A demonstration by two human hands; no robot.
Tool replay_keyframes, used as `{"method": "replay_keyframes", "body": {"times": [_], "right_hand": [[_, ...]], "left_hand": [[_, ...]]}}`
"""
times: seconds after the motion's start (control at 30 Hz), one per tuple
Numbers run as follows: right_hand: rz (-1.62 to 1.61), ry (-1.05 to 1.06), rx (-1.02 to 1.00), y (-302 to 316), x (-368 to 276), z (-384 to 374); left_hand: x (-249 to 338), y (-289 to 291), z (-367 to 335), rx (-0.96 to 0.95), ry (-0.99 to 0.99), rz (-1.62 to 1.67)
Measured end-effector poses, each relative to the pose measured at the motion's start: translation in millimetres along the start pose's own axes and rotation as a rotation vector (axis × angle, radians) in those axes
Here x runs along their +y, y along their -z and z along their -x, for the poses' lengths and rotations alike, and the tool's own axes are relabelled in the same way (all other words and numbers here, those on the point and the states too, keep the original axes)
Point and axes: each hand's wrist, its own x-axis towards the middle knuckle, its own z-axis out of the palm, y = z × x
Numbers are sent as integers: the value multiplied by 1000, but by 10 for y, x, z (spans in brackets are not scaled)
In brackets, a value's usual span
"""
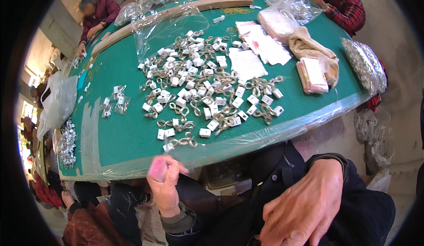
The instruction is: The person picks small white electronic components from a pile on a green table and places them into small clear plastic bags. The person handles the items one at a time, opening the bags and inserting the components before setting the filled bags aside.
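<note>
My left hand (167, 191) is raised just off the near edge of the table, its fingers closed on a small pink, rounded piece (157, 169) whose kind I cannot make out. Low over my lap is my right hand (304, 202), back upward. Its fingers bend down toward the lower edge, and their tips are cut off there. On the green tabletop (123, 135) beyond my left hand lies a big loose heap of white blocky plugs with coiled grey cords (194, 78). Nearest to that hand is one white plug with its coiled cord (168, 147).
Flat printed bags (247, 65), a bundle of bags (312, 75) and a tan cloth (309, 43) lie right of the heap. Filled clear bags (364, 65) line the table edges. A wooden beam (172, 14) crosses the far side. Two people sit at the far corners.
</note>
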Motion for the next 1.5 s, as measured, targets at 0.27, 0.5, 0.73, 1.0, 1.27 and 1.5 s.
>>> {"method": "replay_keyframes", "body": {"times": [0.27,0.5,0.73,1.0,1.27,1.5], "right_hand": [[670,-749,971,-235,87,802],[1470,-858,1125,-62,659,1200],[1255,-897,1293,143,804,1226],[1384,-1034,1113,-3,661,1443],[1575,-1056,992,-13,482,1580],[1593,-941,852,-49,446,1497]], "left_hand": [[-198,-362,411,-116,49,-222],[-293,-609,554,-244,-3,-275],[-344,-666,581,-234,18,-241],[-413,-665,603,-272,71,-204],[-399,-610,647,-207,55,-202],[-389,-672,695,-255,74,-188]]}}
